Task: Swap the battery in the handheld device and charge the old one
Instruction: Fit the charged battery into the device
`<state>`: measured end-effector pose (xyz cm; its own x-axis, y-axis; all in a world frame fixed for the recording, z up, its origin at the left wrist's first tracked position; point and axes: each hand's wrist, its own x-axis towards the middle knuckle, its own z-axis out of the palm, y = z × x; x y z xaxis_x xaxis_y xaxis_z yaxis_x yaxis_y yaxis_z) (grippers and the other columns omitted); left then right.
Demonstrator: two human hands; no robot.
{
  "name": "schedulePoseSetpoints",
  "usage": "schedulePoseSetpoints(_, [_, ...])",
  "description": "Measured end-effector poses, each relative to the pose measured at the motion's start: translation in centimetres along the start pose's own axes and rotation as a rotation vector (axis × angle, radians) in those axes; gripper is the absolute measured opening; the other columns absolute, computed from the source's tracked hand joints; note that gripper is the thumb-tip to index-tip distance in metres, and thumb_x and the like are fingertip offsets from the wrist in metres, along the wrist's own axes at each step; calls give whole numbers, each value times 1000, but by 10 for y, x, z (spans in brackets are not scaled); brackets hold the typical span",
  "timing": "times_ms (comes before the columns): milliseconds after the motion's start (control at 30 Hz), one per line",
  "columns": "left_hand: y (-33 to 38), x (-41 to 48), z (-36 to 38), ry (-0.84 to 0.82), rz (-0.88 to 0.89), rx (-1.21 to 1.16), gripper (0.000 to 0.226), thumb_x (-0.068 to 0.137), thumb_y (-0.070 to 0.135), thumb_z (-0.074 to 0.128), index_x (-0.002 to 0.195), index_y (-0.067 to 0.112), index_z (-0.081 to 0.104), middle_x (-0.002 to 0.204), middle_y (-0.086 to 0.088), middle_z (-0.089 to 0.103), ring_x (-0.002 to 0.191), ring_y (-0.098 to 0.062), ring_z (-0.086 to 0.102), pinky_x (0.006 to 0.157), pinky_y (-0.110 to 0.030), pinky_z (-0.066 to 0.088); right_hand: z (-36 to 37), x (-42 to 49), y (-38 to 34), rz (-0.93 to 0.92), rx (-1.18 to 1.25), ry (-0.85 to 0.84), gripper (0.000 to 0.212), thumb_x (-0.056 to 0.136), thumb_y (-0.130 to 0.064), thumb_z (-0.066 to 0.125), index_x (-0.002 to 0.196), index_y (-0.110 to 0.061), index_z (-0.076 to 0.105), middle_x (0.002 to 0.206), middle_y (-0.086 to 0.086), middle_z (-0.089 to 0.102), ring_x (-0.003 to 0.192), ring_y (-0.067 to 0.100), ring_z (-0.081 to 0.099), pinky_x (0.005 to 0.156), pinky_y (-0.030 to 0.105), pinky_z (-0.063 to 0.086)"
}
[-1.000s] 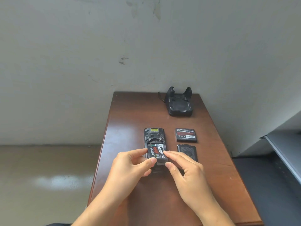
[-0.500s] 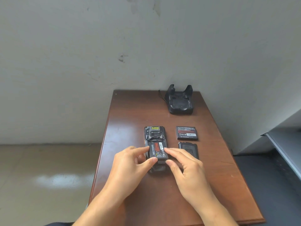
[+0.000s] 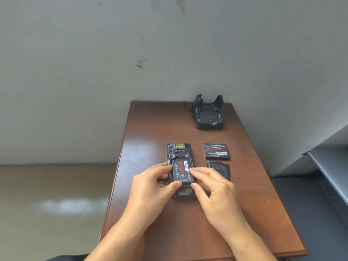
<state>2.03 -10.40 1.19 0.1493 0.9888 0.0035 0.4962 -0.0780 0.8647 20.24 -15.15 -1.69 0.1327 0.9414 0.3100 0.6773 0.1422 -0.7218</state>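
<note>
Battery sits in the open back of the handheld device, which lies face down mid-table, and I see my left hand pinching its left and near edges while my right hand pinches its right edge and near corner, fingers curled and closed on it. Just right lie the spare battery and back cover, apart from each other. Bare wooden table stays open toward me, with the charging cradle at the far edge by the wall.
</note>
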Motion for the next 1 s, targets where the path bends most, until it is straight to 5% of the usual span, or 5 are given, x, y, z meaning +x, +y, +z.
schedulePoseSetpoints(200, [-5,-1,8,17,5,5,43,76,13,83,116,26,74,113,19,68,83,-5,69,70,2,43,2,3,-2,-11,-46,11,29,90,-17,67,117,-14,78,116,-9,71,113,-9,59,96,4,42])
schedulePoseSetpoints(533, [-6,6,7,22,2,34,40,77,1,68,106,26,78,111,18,72,90,6,63,71,0,43,0,8,-3,4,27,-19,26,88,-14,74,113,-13,78,111,-9,69,100,4,70,84,25,61])
schedulePoseSetpoints(733, [-4,6,5,10,-44,8,50,80,2,66,119,33,72,96,14,73,89,2,64,71,1,41,-35,30,9,84,-136,132,23,85,-13,80,108,-16,78,104,-6,72,85,5,67,76,6,49])
schedulePoseSetpoints(867, [-1,5,2,-8,-55,-21,54,82,6,68,129,33,66,94,19,70,87,5,64,70,2,40,-56,36,28,310,-309,-30,49,82,-39,80,127,-25,69,116,-10,58,109,18,59,100,37,50])
schedulePoseSetpoints(1000, [0,3,0,-33,-40,-6,53,83,9,71,129,34,65,89,17,66,78,2,63,70,2,40,-58,36,27,358,-312,-112,59,77,-50,80,130,-31,60,120,-13,50,116,15,53,103,37,48])
